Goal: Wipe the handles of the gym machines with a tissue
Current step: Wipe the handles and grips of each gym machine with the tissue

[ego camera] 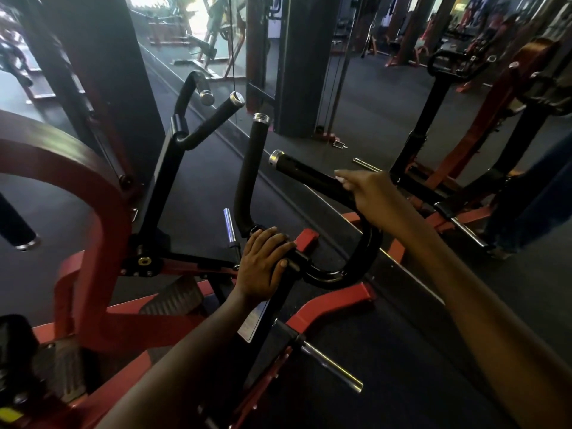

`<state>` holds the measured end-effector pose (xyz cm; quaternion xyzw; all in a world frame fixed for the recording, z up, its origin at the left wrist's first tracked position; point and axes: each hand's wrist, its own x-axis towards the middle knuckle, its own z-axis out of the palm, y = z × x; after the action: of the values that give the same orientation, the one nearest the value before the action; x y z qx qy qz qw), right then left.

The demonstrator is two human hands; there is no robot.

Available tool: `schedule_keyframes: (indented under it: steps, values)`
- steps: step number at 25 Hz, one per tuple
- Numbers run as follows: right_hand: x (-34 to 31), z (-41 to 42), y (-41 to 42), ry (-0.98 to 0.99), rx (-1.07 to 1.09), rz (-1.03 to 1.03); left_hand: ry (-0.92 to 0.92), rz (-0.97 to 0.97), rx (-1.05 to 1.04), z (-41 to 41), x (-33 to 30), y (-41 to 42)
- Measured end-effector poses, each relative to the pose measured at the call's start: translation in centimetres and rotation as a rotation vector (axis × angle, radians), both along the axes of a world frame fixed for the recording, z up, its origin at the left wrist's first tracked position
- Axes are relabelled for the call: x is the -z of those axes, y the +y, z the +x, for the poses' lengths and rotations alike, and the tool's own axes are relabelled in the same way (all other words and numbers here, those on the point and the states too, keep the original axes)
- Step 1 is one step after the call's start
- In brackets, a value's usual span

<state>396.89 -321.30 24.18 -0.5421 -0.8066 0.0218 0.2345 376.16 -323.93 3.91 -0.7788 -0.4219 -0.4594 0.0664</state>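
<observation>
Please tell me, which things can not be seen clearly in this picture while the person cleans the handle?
- Tissue: not visible in the head view; the right hand on the angled handle may cover it.
- Left hand: its palm hides the bar beneath.
- Far gym machines: too blurred for details.
- Yellow label: cut by the left edge.

Your right hand [368, 193] covers part of black foam-covered handle with silver end cap [309, 178]; whether tissue sits under your palm, cannot tell. Your left hand [263, 264] hides junction of black U-shaped steel bar [349, 274]. Red curved machine frame [77, 187] cut off by left edge. Yellow label [9, 414] cut off at bottom-left corner. Far gym machines [483, 23] at top right blurred, details unreadable. Both your forearms run out of bottom edge.
</observation>
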Motion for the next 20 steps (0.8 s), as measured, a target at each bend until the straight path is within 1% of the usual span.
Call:
schedule_keyframes:
  steps: [1, 3, 5, 6, 8, 10, 12, 15, 17, 19, 20]
  values:
    - [-0.1, -0.7, 0.8, -0.024, 0.031, -0.021, 0.002, 0.004, 0.001, 0.0, 0.1, 0.0]
    - [-0.7, -4.0, 3.2, -0.066, -0.008, -0.064, 0.003, -0.005, -0.005, 0.0, 0.0, 0.1]
    - [-1.4, -7.3, 4.1, -0.096, -0.138, -0.058, 0.001, -0.030, -0.014, 0.1, -0.3, 0.0]
    - [-1.3, -7.7, 4.1, -0.165, -0.232, -0.027, -0.003, -0.038, -0.018, 0.1, -0.3, -0.1]
    - [-0.4, -5.3, 3.0, -0.313, -0.407, 0.032, -0.010, -0.040, -0.020, 0.1, -0.3, -0.3]
    - [0.7, -1.4, 1.0, -0.471, -0.454, 0.140, -0.013, -0.041, -0.013, -0.1, -0.3, -0.2]
    - [1.1, 0.4, 0.4, -0.524, -0.472, 0.133, -0.009, -0.038, -0.012, -0.1, -0.2, 0.0]
    - [-0.1, -3.8, 2.3, -0.498, -0.381, 0.064, -0.009, -0.048, -0.013, 0.0, -0.2, -0.1]
    - [-0.6, -7.0, 3.2, -0.505, -0.344, 0.089, -0.009, -0.054, -0.015, 0.0, -0.1, -0.3]
    - [-0.3, -6.7, 3.2, -0.663, -0.367, 0.104, -0.012, -0.060, -0.019, 0.0, -0.3, -0.3]
    - [0.2, -5.1, 2.7, -0.700, -0.408, 0.112, -0.011, -0.062, -0.018, -0.1, -0.3, -0.3]
